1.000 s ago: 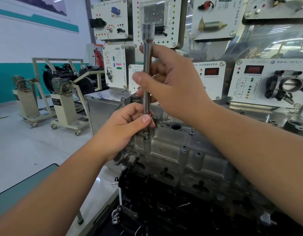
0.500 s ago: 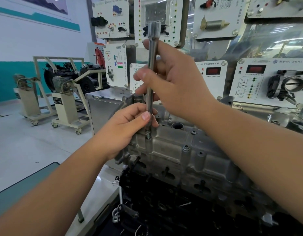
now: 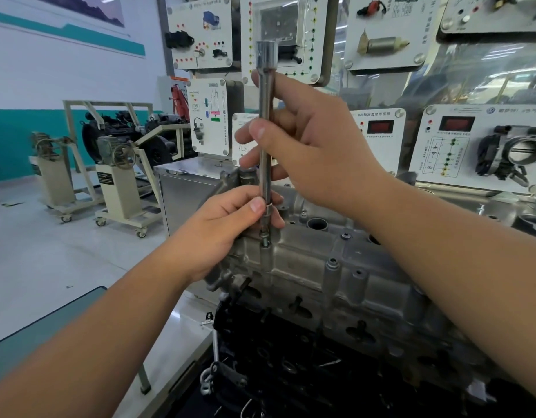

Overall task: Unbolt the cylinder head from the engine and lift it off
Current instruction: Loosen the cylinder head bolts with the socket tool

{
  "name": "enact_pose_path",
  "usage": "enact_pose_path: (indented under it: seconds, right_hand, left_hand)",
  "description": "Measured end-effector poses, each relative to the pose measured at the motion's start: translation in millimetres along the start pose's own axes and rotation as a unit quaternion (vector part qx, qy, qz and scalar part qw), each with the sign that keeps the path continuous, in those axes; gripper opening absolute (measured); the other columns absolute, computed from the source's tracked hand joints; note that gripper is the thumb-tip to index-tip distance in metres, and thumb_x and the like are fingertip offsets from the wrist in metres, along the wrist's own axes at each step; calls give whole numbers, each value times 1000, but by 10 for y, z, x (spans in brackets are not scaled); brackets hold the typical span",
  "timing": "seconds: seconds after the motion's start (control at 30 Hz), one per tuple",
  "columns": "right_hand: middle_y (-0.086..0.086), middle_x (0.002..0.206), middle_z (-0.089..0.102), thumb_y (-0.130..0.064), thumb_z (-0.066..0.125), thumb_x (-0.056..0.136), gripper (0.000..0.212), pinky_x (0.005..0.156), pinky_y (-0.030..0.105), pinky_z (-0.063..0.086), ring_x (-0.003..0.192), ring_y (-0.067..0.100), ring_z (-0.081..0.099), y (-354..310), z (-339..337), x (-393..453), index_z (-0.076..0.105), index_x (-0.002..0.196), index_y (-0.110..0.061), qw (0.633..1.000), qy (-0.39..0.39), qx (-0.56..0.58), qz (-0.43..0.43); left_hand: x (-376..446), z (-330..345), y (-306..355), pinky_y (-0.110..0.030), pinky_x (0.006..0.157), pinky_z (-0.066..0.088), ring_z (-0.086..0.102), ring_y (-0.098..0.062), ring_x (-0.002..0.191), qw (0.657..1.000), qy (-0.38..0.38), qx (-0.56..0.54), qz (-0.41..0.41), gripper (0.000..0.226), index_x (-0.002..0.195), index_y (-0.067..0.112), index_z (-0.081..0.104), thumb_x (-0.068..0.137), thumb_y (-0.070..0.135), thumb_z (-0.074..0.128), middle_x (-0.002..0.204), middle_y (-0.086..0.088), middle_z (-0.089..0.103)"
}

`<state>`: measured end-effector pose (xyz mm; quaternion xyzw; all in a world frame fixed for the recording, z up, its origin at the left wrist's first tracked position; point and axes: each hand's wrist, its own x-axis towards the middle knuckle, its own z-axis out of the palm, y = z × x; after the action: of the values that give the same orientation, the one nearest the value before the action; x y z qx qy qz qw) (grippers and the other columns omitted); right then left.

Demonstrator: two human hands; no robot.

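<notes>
The cylinder head (image 3: 336, 267), a rough-cast grey aluminium block with raised round bolt bosses and a dark open bore on its top face, sits on top of the black engine block (image 3: 291, 372) in the lower middle of the view. At its near left corner a small bolt (image 3: 264, 236) stands up out of a cylindrical boss. A long, polished steel socket extension (image 3: 266, 131) stands nearly upright on that bolt, its wider, hollow round drive end uppermost.

The left hand (image 3: 227, 227) pinches the lower end of the extension between thumb and curled fingers, just above the bolt. The right hand (image 3: 309, 149) grips the shaft higher up, thumb on the near side and fingers wrapped round behind it; the top of the tool sticks out above the fingers.

More bolt heads show along the near edge of the cylinder head, to the right of the tool. A metal shackle (image 3: 206, 384) hangs at the lower left of the engine block.

Behind the engine, white training panels (image 3: 378, 31) carry wiring diagrams, coloured sockets and mounted parts, among them a throttle body (image 3: 514, 152) with a round metal bore. To the left, on the pale glossy floor (image 3: 49, 251), cream wheeled stands (image 3: 119, 188) hold further engines. A dark green-topped desk (image 3: 34, 336) edge shows at lower left.
</notes>
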<state>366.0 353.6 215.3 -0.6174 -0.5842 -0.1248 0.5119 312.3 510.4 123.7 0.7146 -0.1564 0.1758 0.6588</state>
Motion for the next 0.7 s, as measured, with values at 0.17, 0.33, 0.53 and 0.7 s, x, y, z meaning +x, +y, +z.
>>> enact_pose_path:
  seconds: [0.17, 0.33, 0.53, 0.7]
  right_hand:
    - [0, 90, 74, -14, 63, 97, 32, 70, 30, 62, 69, 7, 74, 39, 41, -21, 47, 118, -33, 999, 44, -30, -11]
    - [-5, 96, 75, -14, 51, 104, 27, 71, 33, 63, 75, 10, 76, 18, 4, -1, 44, 115, -37, 999, -27, -11, 16]
    - [-2, 88, 73, -18, 66, 96, 32, 71, 36, 63, 71, 10, 74, 23, 28, -26, 50, 120, -32, 998, 46, -29, -11]
    - [-3, 92, 76, -11, 56, 101, 35, 67, 27, 62, 73, 10, 75, 0, 5, -2, 43, 118, -38, 1000, -1, 7, 0]
  left_hand:
    - [31, 40, -23, -25, 71, 57, 69, -10, 79, 999, 21, 8, 26, 8, 88, 36, 73, 85, 40, 67, 87, 3, 74]
    - [-8, 22, -12, -22, 74, 56, 70, -10, 88, 1000, 0, 21, 14, 21, 101, 39, 75, 93, 45, 57, 94, 4, 75]
    - [12, 30, -16, -23, 74, 56, 71, -11, 84, 999, 13, 22, 22, 10, 93, 37, 74, 87, 40, 66, 88, 3, 75]
    - [-5, 28, -28, -23, 74, 57, 72, -10, 88, 1000, 19, 1, 10, 19, 98, 37, 76, 89, 45, 61, 93, 1, 77]
